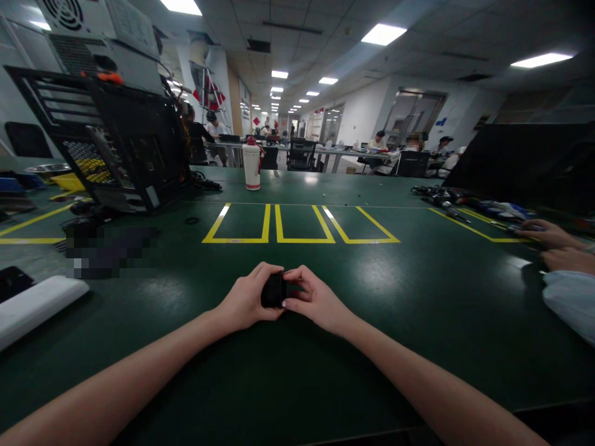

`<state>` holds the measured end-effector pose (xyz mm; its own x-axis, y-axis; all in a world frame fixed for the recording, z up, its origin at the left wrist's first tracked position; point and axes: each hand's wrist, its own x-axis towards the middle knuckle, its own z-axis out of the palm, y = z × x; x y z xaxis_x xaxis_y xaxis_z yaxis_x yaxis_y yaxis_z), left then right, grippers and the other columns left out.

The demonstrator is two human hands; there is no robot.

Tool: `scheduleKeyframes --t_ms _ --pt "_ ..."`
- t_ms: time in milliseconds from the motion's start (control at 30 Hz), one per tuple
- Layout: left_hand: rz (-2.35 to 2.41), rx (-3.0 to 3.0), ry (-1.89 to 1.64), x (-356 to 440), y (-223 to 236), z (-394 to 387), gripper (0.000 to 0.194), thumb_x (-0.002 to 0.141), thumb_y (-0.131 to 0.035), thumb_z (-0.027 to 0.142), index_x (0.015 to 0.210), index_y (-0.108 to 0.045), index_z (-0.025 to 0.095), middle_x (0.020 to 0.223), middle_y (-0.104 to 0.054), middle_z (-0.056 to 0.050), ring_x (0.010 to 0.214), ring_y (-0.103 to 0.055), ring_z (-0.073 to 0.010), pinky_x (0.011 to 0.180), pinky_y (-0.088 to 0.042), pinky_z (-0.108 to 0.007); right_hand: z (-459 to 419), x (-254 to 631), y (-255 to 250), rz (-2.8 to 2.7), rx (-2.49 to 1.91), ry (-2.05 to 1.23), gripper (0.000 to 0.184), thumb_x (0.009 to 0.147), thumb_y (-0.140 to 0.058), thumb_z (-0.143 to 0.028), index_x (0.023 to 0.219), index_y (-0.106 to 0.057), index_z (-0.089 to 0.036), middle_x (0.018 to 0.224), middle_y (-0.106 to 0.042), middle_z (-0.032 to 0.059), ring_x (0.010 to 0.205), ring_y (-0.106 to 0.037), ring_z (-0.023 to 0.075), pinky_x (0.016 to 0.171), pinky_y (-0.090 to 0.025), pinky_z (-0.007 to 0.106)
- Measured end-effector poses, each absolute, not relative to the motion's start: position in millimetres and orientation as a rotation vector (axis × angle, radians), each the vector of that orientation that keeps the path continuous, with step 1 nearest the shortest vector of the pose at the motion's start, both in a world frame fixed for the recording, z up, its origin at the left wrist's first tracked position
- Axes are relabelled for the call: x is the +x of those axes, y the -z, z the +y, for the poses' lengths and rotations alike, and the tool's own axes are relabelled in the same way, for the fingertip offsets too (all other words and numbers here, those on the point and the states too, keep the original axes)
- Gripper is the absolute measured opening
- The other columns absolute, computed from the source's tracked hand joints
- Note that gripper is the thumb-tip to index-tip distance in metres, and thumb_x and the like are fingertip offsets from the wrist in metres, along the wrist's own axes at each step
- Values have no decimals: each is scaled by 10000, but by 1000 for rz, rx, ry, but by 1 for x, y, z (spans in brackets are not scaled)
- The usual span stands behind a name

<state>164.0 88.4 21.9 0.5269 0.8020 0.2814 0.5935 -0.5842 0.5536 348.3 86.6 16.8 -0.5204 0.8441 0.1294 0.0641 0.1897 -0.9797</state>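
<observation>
Gripping a black box (272, 292), our left hand (245, 296) is probably steadying it; our right hand (320, 302) is pinching its edge.

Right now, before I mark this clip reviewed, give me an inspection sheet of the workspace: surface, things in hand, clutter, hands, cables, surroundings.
Surface: green tabletop with yellow tape outlines.
Things in hand: small black object, exact type unclear.
Clutter: open computer case at left; white tumbler with red lid beyond the outlines; white elongated object at left edge.
Hands: left hand grips the black object; right hand has its fingers at the object's right side.
Cables: dark cables beside the case; more at far right.
Surroundings: another person's hand at right; seated people farther back; ceiling lights on.
</observation>
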Motion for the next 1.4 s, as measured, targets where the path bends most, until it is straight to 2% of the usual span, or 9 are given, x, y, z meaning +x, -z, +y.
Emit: scheduleKeyframes --t_ms 200,367,567,767,933,1100,1300,1400 --pt "1146 2359 -742 164 -22 89 549 661 -635 319 1132 -364 248 1054 -478 -27 917 -533 -197 740 -470 -327 88 345 -14 -1737 -907 -1355 128 777 -527 -236 893 -484 -206 935 -552 6 896 -580 160 788 -487 347" --pt "1138 2339 -733 164 -23 89 538 670 -626 312 1135 -364 254 1062 -477 -28 929 -528 -201 756 -468 -342 90 347 -15 -1737 -978 -1357 274 767 -539 -233 1030 -465 -216 1047 -534 33 1007 -533 179 869 -448 380" --pt "1145 2347 -710 164 -24 88 544 673 -622 295 1143 -351 249 1064 -469 -37 912 -531 -201 734 -475 -336 87 348 -17 -1711 -897 -1475 290 708 -608 -206 951 -450 -221 1041 -527 15 1020 -533 184 858 -465 375" --pt "1145 2361 -733 164 -23 89 547 669 -630 309 1138 -358 233 1061 -481 -41 924 -533 -204 745 -471 -330 90 346 -13 -1731 -914 -1383 161 778 -525 -263 919 -468 -210 954 -540 15 898 -572 165 785 -484 353" --pt "1141 2370 -744 165 -22 90 539 666 -633 299 1128 -362 233 1066 -485 -38 940 -529 -203 765 -465 -333 92 347 -13 -1750 -954 -1377 237 781 -524 -241 1010 -471 -212 1017 -533 30 1004 -527 173 886 -428 381" --pt "1156 2344 -735 164 -23 89 533 667 -627 299 1126 -365 233 1055 -490 -38 903 -543 -203 729 -472 -330 88 348 -15 -1710 -838 -1479 292 710 -607 -174 952 -451 -217 1040 -522 14 1033 -524 168 895 -431 364" --pt "1163 2323 -745 165 -23 90 540 657 -635 307 1122 -369 237 1073 -494 -42 957 -531 -221 771 -463 -358 88 347 -14 -1728 -876 -1347 92 780 -515 -215 869 -498 -199 1000 -517 14 958 -544 158 834 -463 341" --pt "1152 2299 -739 164 -23 90 536 659 -633 313 1123 -371 250 1072 -499 -34 958 -532 -220 768 -467 -365 91 347 -14 -1725 -928 -1343 216 773 -526 -209 984 -482 -219 1015 -531 18 992 -532 166 859 -451 356"
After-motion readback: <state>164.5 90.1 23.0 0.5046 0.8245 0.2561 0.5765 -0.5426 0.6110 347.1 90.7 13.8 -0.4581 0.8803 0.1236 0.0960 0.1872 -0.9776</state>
